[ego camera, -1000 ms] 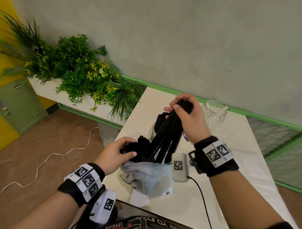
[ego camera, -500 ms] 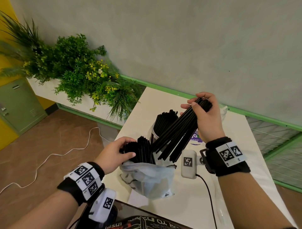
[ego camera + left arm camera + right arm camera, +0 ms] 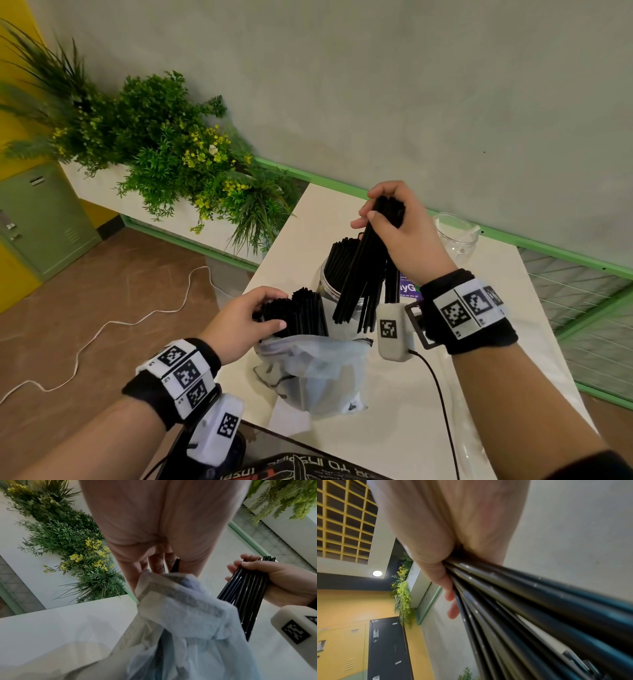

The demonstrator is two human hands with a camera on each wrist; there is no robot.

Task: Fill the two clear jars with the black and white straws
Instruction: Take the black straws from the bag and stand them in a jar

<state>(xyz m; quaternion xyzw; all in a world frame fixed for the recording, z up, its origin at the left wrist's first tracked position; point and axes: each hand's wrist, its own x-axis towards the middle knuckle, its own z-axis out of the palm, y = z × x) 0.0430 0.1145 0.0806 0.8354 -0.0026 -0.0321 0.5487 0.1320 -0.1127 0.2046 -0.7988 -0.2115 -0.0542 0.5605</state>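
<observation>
The right hand (image 3: 409,236) has its fingers (image 3: 234,565) clenched around a bundle of thin black plastic straws (image 3: 363,274), hanging over the straw-filled clear plastic jar (image 3: 325,279). The left hand (image 3: 239,325) grips black straws standing in a translucent plastic bag (image 3: 315,373) beneath its fingers on the white bench (image 3: 404,428).

Bag (image 3: 315,373) before filled jar (image 3: 334,274); second jar (image 3: 457,233) perhaps behind-right.

Your right hand (image 3: 404,236) is raised over the far side, fingers and thumb curled round a bundle of thin black plastic straws (image 3: 363,270). Your left hand (image 3: 243,325) sits lower and nearer, fingers curled over more black straws in the clear plastic bag (image 3: 315,373).
</observation>
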